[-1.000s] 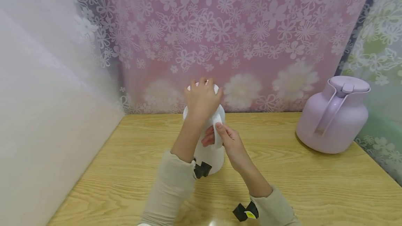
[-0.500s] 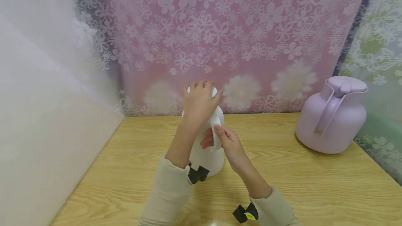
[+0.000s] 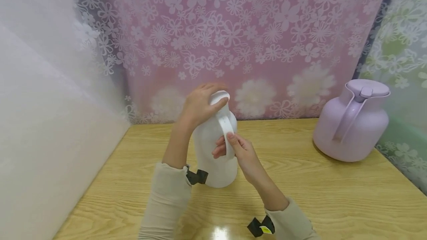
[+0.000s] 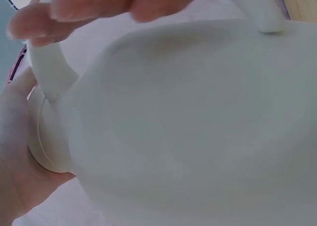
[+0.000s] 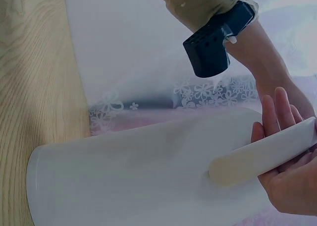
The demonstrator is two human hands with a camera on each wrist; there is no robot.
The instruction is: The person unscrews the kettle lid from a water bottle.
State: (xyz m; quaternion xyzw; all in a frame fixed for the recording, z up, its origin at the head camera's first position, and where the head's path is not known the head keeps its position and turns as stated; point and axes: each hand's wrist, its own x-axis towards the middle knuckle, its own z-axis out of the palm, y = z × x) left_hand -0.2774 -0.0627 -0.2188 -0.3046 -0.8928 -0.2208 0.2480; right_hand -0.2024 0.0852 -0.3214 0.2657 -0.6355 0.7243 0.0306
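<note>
A white vacuum jug [image 3: 217, 171] stands upright on the wooden table, its base on the tabletop. My left hand [image 3: 198, 105] holds the jug's neck and top from the left, thumb across the near side and fingers beyond it. In the left wrist view that hand [image 4: 22, 151] lies against the rounded top end. With my right hand [image 3: 245, 155] I grip the jug's handle [image 3: 228, 136], thumb on its outer side and fingers passed through the loop. The right wrist view shows the handle [image 5: 262, 154] crossing that palm. Part of the jug's top is hidden by the left hand.
A lavender jug [image 3: 353, 129] stands at the right on the wooden table [image 3: 283, 184]. A pink flowered sheet [image 3: 247, 40] hangs along the back edge. A pale wall [image 3: 50, 103] borders the left, a green-white flowered sheet [image 3: 400, 55] the right.
My left hand has slid from over the jug's top to its left side, uncovering more of the top and handle. The right hand keeps its grip on the handle; the jug stays in place.
</note>
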